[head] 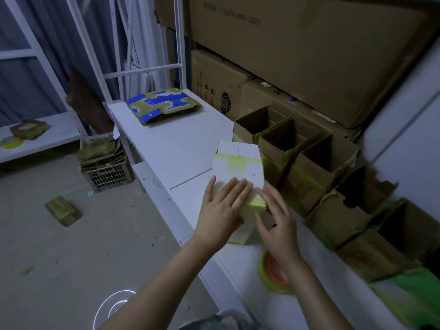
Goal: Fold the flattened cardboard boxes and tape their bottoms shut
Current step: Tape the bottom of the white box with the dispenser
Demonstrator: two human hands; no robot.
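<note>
A white and yellow-green cardboard box lies on the white table, partly folded. My left hand rests flat on its near end, fingers spread and straight. My right hand sits just to the right of it, fingers extended against the box's yellow near corner. A roll of tape with an orange core lies on the table beside my right wrist. A stack of flattened blue and green boxes sits at the table's far end.
Several open brown boxes stand in a row along the table's right side, under large stacked cartons. A crate of flattened cardboard and a small box are on the floor at left. Another tape roll lies on the left shelf.
</note>
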